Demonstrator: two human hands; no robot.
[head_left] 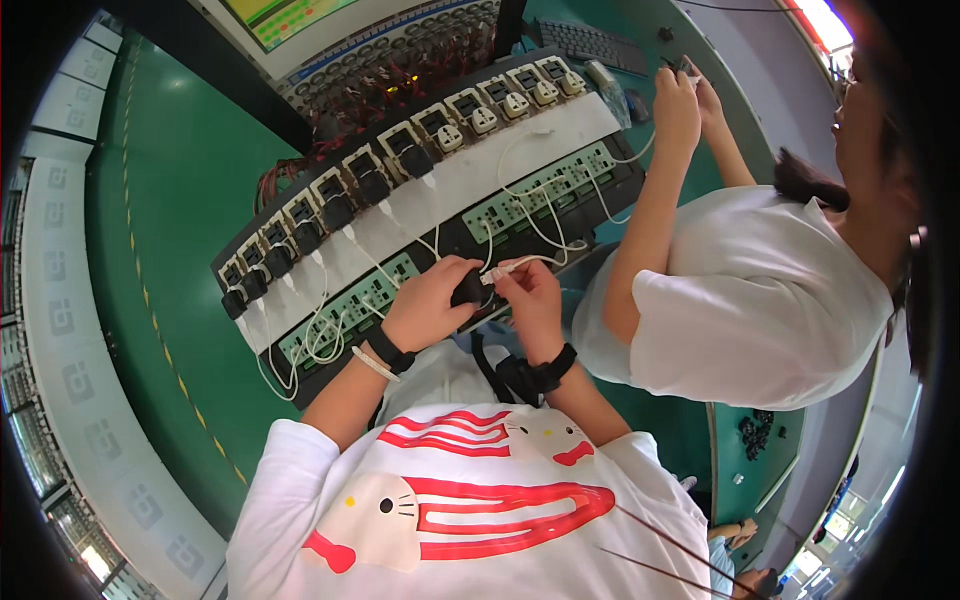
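Observation:
My left hand point(432, 303) is closed around a small black power adapter point(468, 289) in front of the test bench. Close against it, my right hand point(534, 303) pinches the plug end of a white cable point(522, 262). Plug and adapter meet between my fingers; whether the plug sits inside is hidden. Just beyond my hands lies a green socket board point(540, 190) with several white cables plugged in. Another green board point(345, 310) stretches to the left, also with white cables. Along the back runs a row of sockets, where black adapters point(337, 211) fill the left part.
White adapters point(484, 121) occupy sockets at the right of the row. At my right a co-worker in a white shirt point(745, 290) holds a small dark item in both hands. A keyboard point(590, 46) and a screen point(285, 18) are behind the bench. Loose white cables hang across its front.

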